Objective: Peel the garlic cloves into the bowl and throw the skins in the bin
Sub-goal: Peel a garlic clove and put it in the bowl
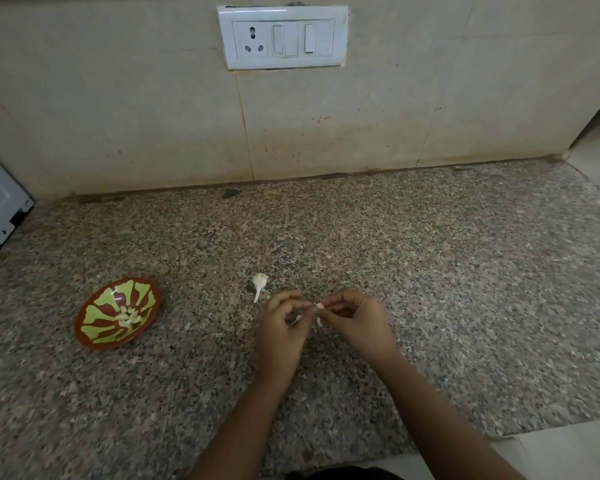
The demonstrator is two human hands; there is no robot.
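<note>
Both hands are blurred, low over the counter [430,271]. The right hand [359,323] closes its grip on a garlic clove [320,306], mostly hidden by fingertips. The left hand [279,329] pinches it too, skin or flesh unclear. Peeled cloves [129,318] lie in the bowl [97,317], well left; a garlic stalk [260,284] lies just beyond the hands

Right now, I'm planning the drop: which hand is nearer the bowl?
Left. The left hand sits to the right of the bowl, not touching it; the right hand lies farther right, beyond the left. Both pinch the garlic clove.
</note>
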